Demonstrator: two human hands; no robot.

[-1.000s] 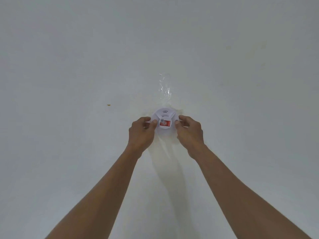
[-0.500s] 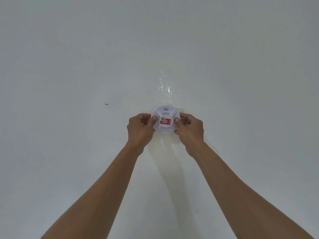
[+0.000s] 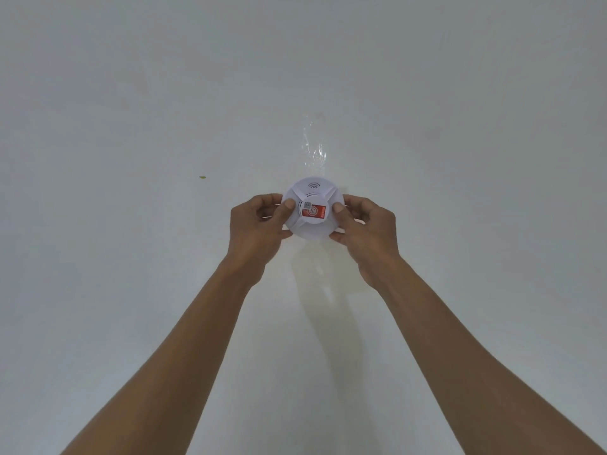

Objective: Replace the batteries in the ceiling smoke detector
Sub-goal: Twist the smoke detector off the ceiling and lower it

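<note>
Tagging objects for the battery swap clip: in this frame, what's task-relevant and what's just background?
In use:
- smoke detector, white, red label
- left hand, gripping its left edge
- right hand, gripping its right edge

Background:
- ceiling
- clear tape patch above the detector
- small yellowish speck to the left

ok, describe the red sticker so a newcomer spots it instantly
On the pale ceiling, both raised hands grip a round white smoke detector. The red sticker sits at the centre of its face, between the two thumbs. It is the only strong colour there, beside a small grey code label.
</note>
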